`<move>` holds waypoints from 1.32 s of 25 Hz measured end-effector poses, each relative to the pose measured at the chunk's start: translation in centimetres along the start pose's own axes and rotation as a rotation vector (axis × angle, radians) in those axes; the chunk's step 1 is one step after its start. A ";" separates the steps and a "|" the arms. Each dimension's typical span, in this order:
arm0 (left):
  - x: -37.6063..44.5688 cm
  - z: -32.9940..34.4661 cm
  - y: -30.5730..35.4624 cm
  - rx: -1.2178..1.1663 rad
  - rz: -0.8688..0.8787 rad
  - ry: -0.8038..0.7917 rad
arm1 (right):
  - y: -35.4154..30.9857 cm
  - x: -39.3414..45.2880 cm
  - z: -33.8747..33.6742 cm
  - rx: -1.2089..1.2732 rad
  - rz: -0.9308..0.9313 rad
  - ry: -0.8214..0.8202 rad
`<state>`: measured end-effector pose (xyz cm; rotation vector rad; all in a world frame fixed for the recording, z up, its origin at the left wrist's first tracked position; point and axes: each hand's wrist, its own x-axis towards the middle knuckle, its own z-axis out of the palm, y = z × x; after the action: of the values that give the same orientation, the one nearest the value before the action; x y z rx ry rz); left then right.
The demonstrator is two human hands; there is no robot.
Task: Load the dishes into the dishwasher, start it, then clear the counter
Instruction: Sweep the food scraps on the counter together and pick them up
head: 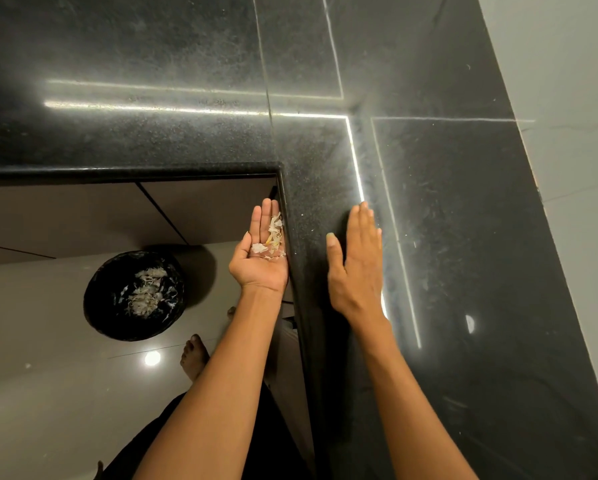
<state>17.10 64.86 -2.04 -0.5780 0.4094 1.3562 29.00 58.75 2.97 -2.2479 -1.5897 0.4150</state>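
The person stands at the inner corner of an L-shaped, speckled black polished-stone table (193, 133), both bare forearms reaching forward. The left hand (261, 252) is held palm up just off the table's front edge, its side close against that edge, fingers straight and together; its grip is loose and wide, cradling a small heap of pale, papery vegetable scraps (273, 237) with a yellowish bit among them (they look like onion or garlic skins, though that cannot be told for sure). The right hand (358, 263) lies palm down and flat on the table top, just beside the edge, fingers straight and pressed together, thumb set apart; its grip is likewise wide and holds nothing. A few tiny pale flecks lie on the stone between the two hands.

Below and to the left, on the glossy beige tiled floor (48, 393), stands a round black-lined waste bin (134, 295) with more pale scraps inside. A bare foot (193, 355) shows near the bin, and brown cabinet fronts (82, 216) sit under the table.
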 end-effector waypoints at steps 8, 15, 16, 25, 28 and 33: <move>-0.6 -1.0 0.7 0.019 -0.129 -0.011 | -5.8 -4.0 2.5 -0.028 -0.264 -0.184; -1.0 -1.6 0.4 -0.022 -0.113 0.039 | -1.8 -2.7 0.9 -0.165 -0.070 -0.062; -1.0 -1.7 0.4 -0.036 -0.123 0.031 | -2.3 -2.8 1.4 -0.188 -0.079 -0.078; -1.2 -1.9 2.6 -0.164 -0.149 0.054 | -3.8 -1.2 2.5 -0.101 -0.135 -0.054; -1.5 -2.5 2.8 -0.178 -0.186 0.073 | -4.8 -1.3 3.2 -0.163 -0.189 -0.089; -1.4 -5.1 4.0 -0.015 -0.301 -0.094 | -7.3 -4.6 4.8 0.055 -0.402 -0.217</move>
<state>13.22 61.09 -5.84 -0.5617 0.2250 1.0934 19.31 57.18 2.10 -1.8278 -2.0541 0.5934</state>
